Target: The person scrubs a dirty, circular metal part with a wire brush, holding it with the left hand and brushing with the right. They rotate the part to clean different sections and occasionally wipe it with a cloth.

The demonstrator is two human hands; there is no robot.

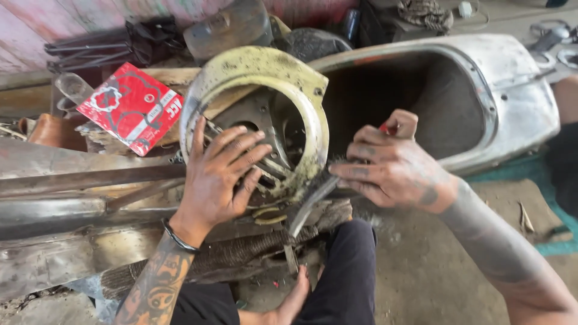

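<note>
I observed the left hand laid flat, fingers spread, on the ribbed inner part of the yellow engine fan cover, pressing rather than gripping; nothing was enclosed in it. The cover stood tilted on edge among scrap metal on the ground, just left of the open silver scooter body shell.

The right hand was closed round a tool with a red handle, its dark metal shank running down to the cover's lower right rim. I could not tell from this view what kind of tip it carried, nor exactly where it bore.

In my judgement, the work would go best with the flat hand keeping the cover from rocking, the tool kept close against the rim, and force applied away from the bracing fingers. The paint was flaking and the edges looked rough; a slip would put the shank near the left fingertips.

A red gasket packet lay behind, well apart.
</note>
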